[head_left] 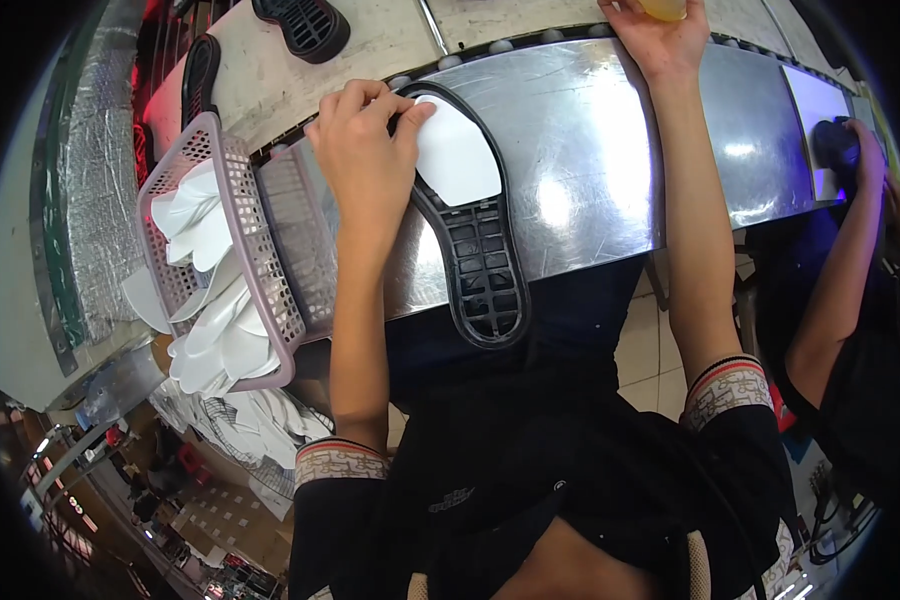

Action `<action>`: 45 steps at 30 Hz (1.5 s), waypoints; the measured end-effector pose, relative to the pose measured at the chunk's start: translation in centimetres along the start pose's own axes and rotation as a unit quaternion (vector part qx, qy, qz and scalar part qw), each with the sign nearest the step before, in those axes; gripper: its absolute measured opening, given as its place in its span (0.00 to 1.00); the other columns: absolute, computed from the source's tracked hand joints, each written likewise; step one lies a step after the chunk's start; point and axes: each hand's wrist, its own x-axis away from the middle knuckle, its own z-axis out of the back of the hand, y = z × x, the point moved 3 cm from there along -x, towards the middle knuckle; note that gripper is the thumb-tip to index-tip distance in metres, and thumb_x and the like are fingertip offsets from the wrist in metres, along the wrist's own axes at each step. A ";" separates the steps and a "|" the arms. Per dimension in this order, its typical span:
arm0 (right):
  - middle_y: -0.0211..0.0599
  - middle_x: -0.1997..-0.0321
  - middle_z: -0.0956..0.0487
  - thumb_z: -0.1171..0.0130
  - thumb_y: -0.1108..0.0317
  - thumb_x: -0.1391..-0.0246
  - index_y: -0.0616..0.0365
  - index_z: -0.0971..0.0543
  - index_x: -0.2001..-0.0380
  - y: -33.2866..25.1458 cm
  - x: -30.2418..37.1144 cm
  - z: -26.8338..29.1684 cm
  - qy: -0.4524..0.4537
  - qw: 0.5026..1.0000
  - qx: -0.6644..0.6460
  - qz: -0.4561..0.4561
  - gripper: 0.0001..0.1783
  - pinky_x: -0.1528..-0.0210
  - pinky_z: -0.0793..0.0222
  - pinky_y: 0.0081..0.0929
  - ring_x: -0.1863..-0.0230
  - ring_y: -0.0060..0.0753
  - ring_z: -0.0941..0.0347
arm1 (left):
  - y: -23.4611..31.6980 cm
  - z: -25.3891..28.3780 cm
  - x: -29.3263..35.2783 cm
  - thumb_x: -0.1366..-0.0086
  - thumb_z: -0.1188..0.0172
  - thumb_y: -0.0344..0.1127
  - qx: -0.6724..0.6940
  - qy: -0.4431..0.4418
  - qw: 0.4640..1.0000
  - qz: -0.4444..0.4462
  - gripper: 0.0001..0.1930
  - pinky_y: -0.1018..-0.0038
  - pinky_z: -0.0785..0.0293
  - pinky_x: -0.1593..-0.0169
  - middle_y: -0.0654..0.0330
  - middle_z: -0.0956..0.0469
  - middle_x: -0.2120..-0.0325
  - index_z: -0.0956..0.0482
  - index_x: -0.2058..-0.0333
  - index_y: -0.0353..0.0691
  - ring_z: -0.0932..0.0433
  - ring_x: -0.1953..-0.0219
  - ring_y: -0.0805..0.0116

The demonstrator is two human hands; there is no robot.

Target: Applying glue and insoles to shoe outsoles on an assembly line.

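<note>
Across the shiny steel worktable's near edge lies a black ribbed rubber sole. The left hand thumbs the smooth white insert, pinch unclear, apparently seating it; pressing seems next. Beyond the table, the right hand grasps something yellow.

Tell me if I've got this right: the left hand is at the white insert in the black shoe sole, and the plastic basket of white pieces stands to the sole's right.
Wrong side: the head view shows the plastic basket of white pieces to the left of the black shoe sole. The rest stands.
</note>
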 end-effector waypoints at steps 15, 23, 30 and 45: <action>0.32 0.74 0.29 0.48 0.49 0.46 0.52 0.27 0.66 0.4 0.6 -0.7 0.031 0.999 -0.011 0.001 0.18 0.67 0.37 0.31 0.77 0.29 0.39 | 0.3 1.0 0.8 0.47 0.34 0.39 -0.033 -0.035 0.999 -0.006 0.12 0.65 0.37 0.56 0.63 0.24 0.63 0.18 0.65 0.41 0.29 0.57 0.61; 0.32 0.75 0.30 0.49 0.48 0.45 0.52 0.26 0.67 0.2 0.8 -0.6 0.018 1.000 -0.019 0.008 0.18 0.67 0.37 0.32 0.78 0.29 0.41 | 3.2 3.5 2.5 0.47 0.36 0.54 -0.075 -0.200 0.972 -0.098 0.31 0.47 0.47 0.38 0.57 0.28 0.46 0.24 0.50 0.40 0.35 0.41 0.53; 0.31 0.75 0.30 0.49 0.48 0.46 0.52 0.27 0.67 0.5 0.6 -0.6 -0.021 1.000 -0.005 0.014 0.18 0.66 0.36 0.33 0.78 0.30 0.40 | 3.7 2.5 1.9 0.50 0.34 0.56 -0.127 -0.184 0.973 -0.055 0.23 0.38 0.51 0.39 0.60 0.25 0.61 0.21 0.63 0.44 0.31 0.50 0.57; 0.31 0.75 0.29 0.51 0.50 0.45 0.52 0.26 0.67 -0.1 0.8 -0.5 -0.040 0.999 -0.006 0.009 0.17 0.67 0.37 0.31 0.79 0.28 0.40 | 3.3 0.2 2.1 0.56 0.30 0.52 -0.031 -0.119 0.973 0.193 0.20 0.61 0.43 0.52 0.63 0.29 0.76 0.25 0.77 0.43 0.30 0.65 0.61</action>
